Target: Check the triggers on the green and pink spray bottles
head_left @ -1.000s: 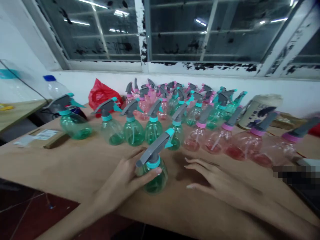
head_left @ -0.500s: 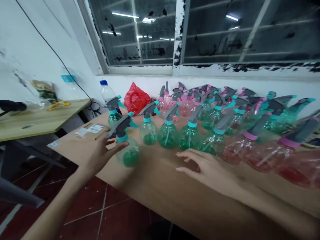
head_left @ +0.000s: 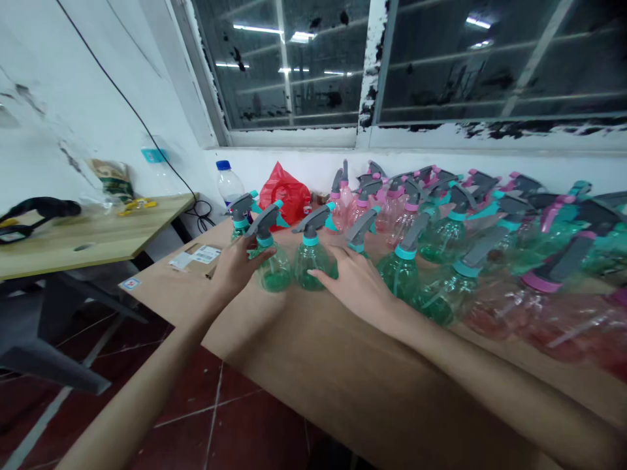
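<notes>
My left hand (head_left: 240,261) is closed round a spray bottle (head_left: 274,275) with some green liquid, a teal collar and a grey trigger head; the bottle stands on the brown table. Just right of it is another green spray bottle (head_left: 307,264). My right hand (head_left: 355,281) is at that bottle's right side, thumb in front of its body and fingers apart; whether it touches the bottle I cannot tell. Behind the right hand, a third green spray bottle (head_left: 361,230) is mostly hidden, its teal collar and grey head showing.
Rows of green and pink spray bottles (head_left: 509,303) fill the right and back of the table (head_left: 313,352). A red plastic bag (head_left: 284,196), a blue-capped bottle (head_left: 228,183) and a labelled cardboard piece (head_left: 198,258) lie at the left. A side table (head_left: 98,238) stands beyond.
My left hand has moved the green spray bottle back, close to the row of bottles. My right hand has moved left and forward to the neighbouring bottle. The view has shifted slightly.
</notes>
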A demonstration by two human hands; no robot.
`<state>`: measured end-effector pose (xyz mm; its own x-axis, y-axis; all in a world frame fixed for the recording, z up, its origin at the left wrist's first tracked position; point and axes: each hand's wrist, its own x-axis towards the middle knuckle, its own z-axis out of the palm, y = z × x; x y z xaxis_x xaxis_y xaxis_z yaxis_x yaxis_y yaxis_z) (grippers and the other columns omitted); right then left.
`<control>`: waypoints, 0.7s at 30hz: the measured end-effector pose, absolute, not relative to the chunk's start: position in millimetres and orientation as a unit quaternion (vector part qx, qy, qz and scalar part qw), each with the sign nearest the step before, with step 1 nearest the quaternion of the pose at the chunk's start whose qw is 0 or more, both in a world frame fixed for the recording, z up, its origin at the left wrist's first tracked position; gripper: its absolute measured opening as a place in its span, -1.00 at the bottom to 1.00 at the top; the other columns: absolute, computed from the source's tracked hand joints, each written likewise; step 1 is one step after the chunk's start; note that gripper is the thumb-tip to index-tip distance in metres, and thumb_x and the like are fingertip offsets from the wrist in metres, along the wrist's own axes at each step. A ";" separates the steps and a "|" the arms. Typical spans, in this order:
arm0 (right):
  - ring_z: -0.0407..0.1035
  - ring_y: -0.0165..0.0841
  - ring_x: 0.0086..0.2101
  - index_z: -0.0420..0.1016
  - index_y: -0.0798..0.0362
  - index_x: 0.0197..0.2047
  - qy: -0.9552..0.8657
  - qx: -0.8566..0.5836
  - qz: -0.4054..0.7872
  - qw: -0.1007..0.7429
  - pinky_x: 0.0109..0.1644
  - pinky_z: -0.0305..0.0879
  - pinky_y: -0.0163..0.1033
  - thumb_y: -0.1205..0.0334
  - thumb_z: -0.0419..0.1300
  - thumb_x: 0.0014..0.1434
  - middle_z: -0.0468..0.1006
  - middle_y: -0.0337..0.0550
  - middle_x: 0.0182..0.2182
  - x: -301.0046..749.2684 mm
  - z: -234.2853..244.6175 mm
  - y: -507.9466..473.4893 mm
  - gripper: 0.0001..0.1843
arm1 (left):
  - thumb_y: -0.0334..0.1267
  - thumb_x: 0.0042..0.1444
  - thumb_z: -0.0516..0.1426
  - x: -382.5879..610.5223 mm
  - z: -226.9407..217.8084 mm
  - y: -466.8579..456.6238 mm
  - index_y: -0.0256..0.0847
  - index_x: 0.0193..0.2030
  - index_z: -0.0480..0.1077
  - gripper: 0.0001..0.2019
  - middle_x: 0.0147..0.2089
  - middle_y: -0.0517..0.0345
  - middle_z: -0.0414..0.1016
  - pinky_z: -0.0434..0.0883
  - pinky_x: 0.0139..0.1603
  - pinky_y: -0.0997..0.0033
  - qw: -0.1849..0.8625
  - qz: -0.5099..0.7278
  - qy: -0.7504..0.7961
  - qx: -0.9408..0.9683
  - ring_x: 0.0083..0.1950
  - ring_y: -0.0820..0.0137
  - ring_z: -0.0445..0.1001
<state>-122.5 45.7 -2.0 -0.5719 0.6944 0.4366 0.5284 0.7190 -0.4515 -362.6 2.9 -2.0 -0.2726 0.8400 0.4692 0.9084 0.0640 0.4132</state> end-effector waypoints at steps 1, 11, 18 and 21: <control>0.26 0.00 0.05 0.18 0.22 0.20 -0.874 -0.352 0.137 0.305 0.00 0.28 0.11 0.07 0.10 0.15 0.35 0.17 0.10 -125.6 -2.0 46.9 -0.38 | -0.01 0.04 0.15 -362.0 -1.5 5.5 -0.25 -0.13 0.40 -0.63 -0.18 -0.02 0.51 0.43 -0.21 0.27 0.058 -0.324 -0.732 -0.597 -0.14 0.17 0.50; 0.26 0.03 0.03 0.10 0.41 0.23 -0.863 -0.370 0.164 0.303 0.01 0.27 0.06 0.07 0.17 0.09 0.40 0.34 -0.02 -151.7 0.5 59.9 -0.23 | -0.03 0.09 0.12 -352.5 -0.2 17.7 -0.28 -0.11 0.37 -0.64 -0.19 -0.05 0.47 0.44 -0.23 0.27 0.095 -0.319 -0.736 -0.589 -0.16 0.18 0.49; 0.34 0.01 -0.05 0.09 0.36 0.23 -0.857 -0.385 0.169 0.298 -0.11 0.33 0.04 0.09 0.19 0.08 0.44 0.27 -0.11 -159.1 -5.7 63.8 -0.24 | -0.10 0.12 0.13 -351.2 -5.0 23.0 -0.29 -0.09 0.33 -0.68 -0.17 -0.08 0.45 0.43 -0.22 0.26 0.134 -0.320 -0.723 -0.597 -0.14 0.17 0.47; 0.35 -0.01 -0.08 0.09 0.32 0.22 -0.858 -0.383 0.168 0.297 -0.13 0.34 0.01 0.13 0.20 0.08 0.42 0.27 -0.08 -160.3 -8.3 65.3 -0.27 | -0.10 0.13 0.13 -351.5 -7.1 23.7 -0.28 -0.08 0.33 -0.68 -0.17 -0.08 0.45 0.42 -0.18 0.22 0.146 -0.321 -0.719 -0.599 -0.13 0.15 0.46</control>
<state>-160.3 65.3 -8.3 -0.5302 0.7573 0.3813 0.5578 0.6502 -0.5158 -351.5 23.7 -7.1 -0.2399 0.7678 0.5942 0.9548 0.0758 0.2875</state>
